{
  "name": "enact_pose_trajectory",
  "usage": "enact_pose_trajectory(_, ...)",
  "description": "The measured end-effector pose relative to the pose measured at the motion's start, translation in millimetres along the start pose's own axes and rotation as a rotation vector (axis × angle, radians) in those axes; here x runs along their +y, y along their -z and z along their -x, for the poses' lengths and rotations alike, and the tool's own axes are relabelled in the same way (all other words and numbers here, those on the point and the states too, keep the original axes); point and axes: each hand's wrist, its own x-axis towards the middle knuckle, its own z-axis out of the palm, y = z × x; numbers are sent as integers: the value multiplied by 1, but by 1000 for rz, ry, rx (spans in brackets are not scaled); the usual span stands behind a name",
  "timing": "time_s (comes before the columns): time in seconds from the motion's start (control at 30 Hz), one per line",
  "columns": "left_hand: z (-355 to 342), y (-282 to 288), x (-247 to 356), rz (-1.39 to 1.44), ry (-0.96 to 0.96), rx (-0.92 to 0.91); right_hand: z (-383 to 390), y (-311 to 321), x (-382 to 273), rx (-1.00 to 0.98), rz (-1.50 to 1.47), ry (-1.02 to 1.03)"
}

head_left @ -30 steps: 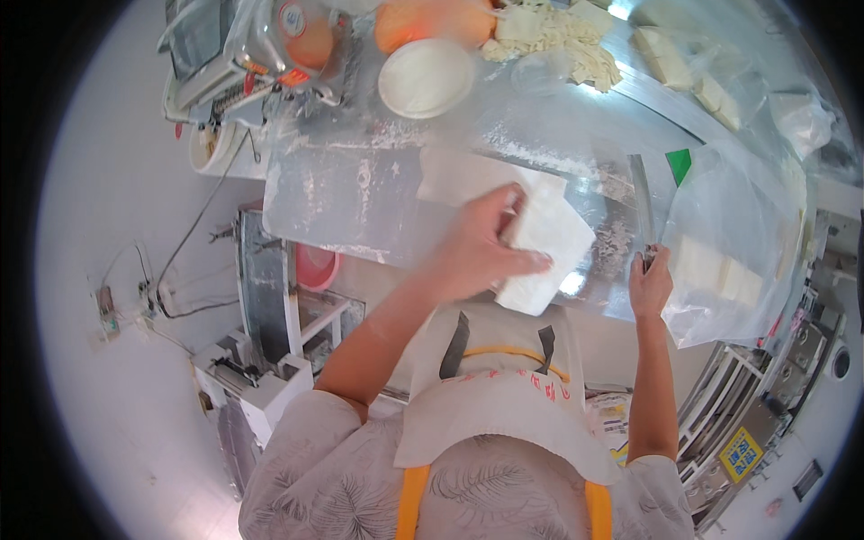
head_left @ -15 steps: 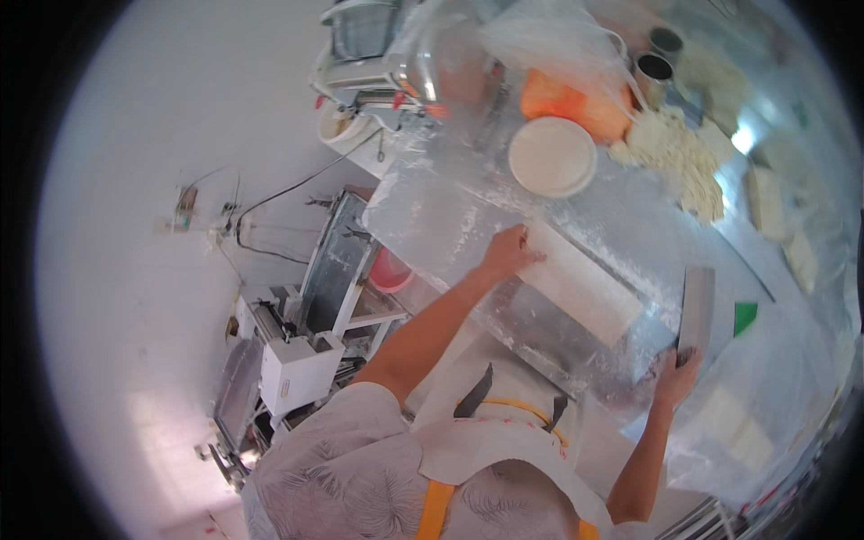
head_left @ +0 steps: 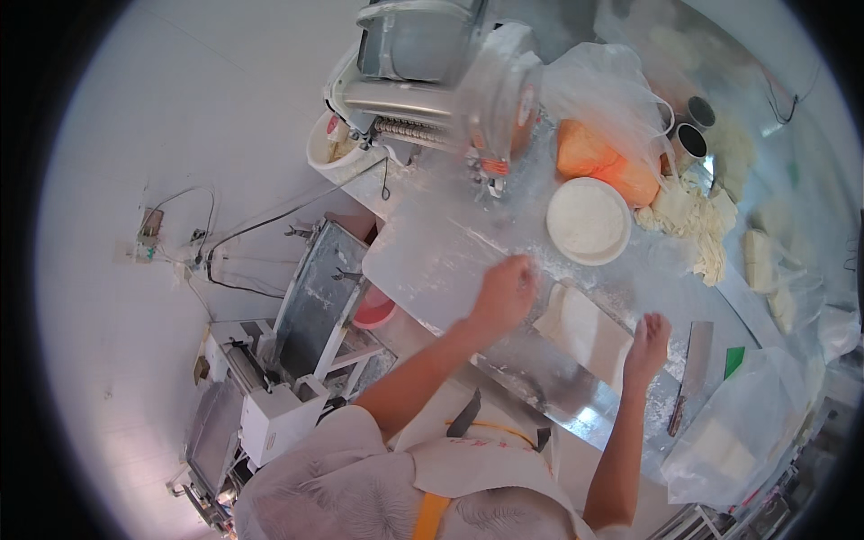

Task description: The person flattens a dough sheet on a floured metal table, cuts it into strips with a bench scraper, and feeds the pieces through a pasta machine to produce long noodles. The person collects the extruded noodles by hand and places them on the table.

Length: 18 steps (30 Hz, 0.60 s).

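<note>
A pale folded dough sheet [head_left: 605, 349] lies lengthwise on the floured metal worktop, with a whiter patch along its middle. My left hand [head_left: 506, 292] is over the worktop just left of the sheet, fingers curled in and slightly blurred. By the sheet's right end is my right hand [head_left: 646, 349], its fingers bent together. What either hand holds, if anything, is hidden. To the right of my right hand a cleaver [head_left: 697, 360] rests flat, its dark handle toward me. Beyond the sheet stands a round white bowl of flour [head_left: 589, 221].
At the back left is a metal roller machine [head_left: 409, 103]. Behind the bowl lies an orange bundle [head_left: 605, 162] under clear plastic, beside cut dough strips [head_left: 702, 220] and metal cylinders [head_left: 689, 142]. A plastic sheet [head_left: 729, 432] covers the right front corner; another white machine [head_left: 270, 396] stands left.
My right hand has let go of the cleaver and moved left to the dough sheet. My left hand has left the sheet's end. The whole view has shifted.
</note>
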Motion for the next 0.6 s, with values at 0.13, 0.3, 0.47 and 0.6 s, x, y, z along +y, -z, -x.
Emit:
enact_pose_trajectory(0.13, -88, 161, 113, -112, -217, 475, -68, -80, 21, -128, -309, -303)
enact_pose_trajectory(0.3, -230, 278, 97, -571, -452, 751, -99, -156, -7, -167, -393, -602)
enact_pose_trajectory(0.47, -267, 286, 93, 205, -225, 251, -94, -116, 18, -85, -492, -666)
enact_pose_trajectory(0.6, -257, 293, 107, 197, -336, 285, -90, -45, 52, -13, -483, -712)
